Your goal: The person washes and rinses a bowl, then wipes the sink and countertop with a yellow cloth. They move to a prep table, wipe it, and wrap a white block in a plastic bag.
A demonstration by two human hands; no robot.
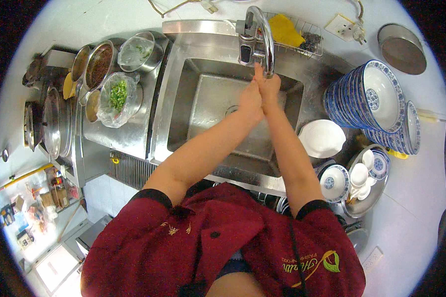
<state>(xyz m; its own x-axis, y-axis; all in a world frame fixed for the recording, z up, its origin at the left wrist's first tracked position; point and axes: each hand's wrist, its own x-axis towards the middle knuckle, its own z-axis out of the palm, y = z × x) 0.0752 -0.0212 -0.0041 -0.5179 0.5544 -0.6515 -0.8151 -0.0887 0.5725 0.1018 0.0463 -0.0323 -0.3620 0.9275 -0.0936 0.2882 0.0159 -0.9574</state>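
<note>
Both of my hands are together beneath the curved chrome faucet (270, 41), above the stainless steel sink (223, 80). My left hand (250, 97) presses against my right hand (270, 91) near the spout's end. One finger points up toward the faucet's body, and the other fingers are partly hidden where the hands overlap. No object shows in either hand. Whether water runs from the spout is hard to make out. Below the hands, the drain (231, 110) is partly covered by my left hand and forearm.
Left of the sink stand a bag-lined bowl of chopped green onions (118, 95) and several metal bowls (99, 65). At right are stacked blue-and-white bowls (383, 94), a white dish (321, 138) and a metal basin (375, 196) of spoons. A wire rack (312, 28) holds a yellow cloth (285, 30).
</note>
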